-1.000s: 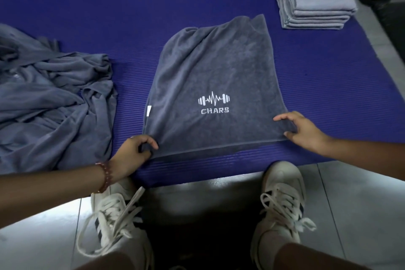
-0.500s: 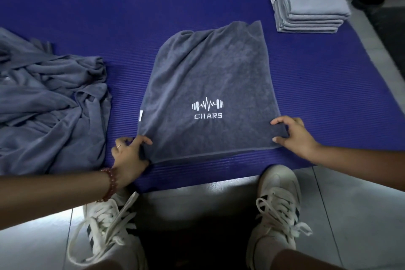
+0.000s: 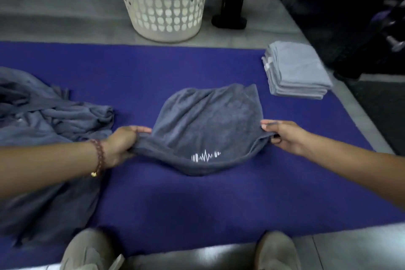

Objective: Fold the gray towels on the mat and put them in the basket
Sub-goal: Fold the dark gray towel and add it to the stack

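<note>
A gray towel [image 3: 208, 125] with a white logo lies in the middle of the blue mat [image 3: 197, 199]. My left hand [image 3: 122, 144] grips its near left corner and my right hand [image 3: 282, 136] pinches its near right corner. Both corners are lifted off the mat and carried toward the far edge, so the near edge sags in a curve between my hands. A heap of unfolded gray towels [image 3: 43, 129] lies at the left. A stack of folded gray towels [image 3: 295, 72] sits at the mat's far right. The white perforated basket [image 3: 166, 0] stands beyond the mat.
Gray tiled floor surrounds the mat. Black equipment legs [image 3: 230, 6] stand right of the basket, and dark gear fills the far right. My two shoes [image 3: 92, 250] rest at the mat's near edge.
Both hands have lifted the towel's near corners off the mat and moved them away from me. My view has tilted up, bringing the basket into sight.
</note>
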A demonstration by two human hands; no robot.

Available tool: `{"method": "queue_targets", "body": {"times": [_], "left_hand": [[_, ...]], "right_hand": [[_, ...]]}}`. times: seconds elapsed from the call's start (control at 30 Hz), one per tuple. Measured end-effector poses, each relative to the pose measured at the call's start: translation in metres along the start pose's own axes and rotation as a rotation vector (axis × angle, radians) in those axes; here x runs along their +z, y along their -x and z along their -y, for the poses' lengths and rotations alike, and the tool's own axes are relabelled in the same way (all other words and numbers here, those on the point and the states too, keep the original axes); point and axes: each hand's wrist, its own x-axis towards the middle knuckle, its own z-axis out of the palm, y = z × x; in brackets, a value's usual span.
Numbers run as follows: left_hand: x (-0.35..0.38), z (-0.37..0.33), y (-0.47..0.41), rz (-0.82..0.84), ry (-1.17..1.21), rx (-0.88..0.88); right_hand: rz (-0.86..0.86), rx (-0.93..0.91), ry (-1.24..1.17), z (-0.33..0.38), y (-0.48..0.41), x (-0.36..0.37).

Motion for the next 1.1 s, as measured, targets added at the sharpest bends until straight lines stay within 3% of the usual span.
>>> {"method": "queue_targets", "body": {"times": [0.1, 0.27, 0.4, 0.5, 0.63, 0.83, 0.93, 1.1], "left_hand": [[-0.006, -0.109, -0.023, -0.066, 0.104, 0.247], [-0.024, -0.259, -0.028, -0.271, 0.433, 0.664], [-0.024, -0.288, -0.019, -0.333, 0.555, 0.724], [-0.021, -0.27, -0.023, -0.374, 0.408, 0.723], [-0.019, -0.204, -0.036, -0.346, 0.061, 0.598], [-0.015, -0.084, -0.046, -0.107, -0.536, 0.336], [-0.014, -0.044, -0.047, -0.084, -0.632, 0.262], [-0.013, 0.002, -0.048, -0.161, -0.554, 0.287]], "right_hand": [[-0.069, -0.165, -0.228, 0.093, -0.02, 0.02], [-0.175, -0.62, -0.61, 0.245, 0.003, 0.03], [-0.129, -0.735, -0.747, 0.287, 0.025, 0.024], [-0.226, -0.71, -0.677, 0.272, 0.016, 0.019], [-0.349, -0.478, -0.347, 0.198, -0.028, 0.003], [-0.179, -0.06, 0.279, 0.065, -0.052, -0.008], [-0.114, 0.015, 0.317, 0.033, -0.053, -0.006], [-0.1, 0.038, 0.207, 0.003, -0.041, -0.009]]}}
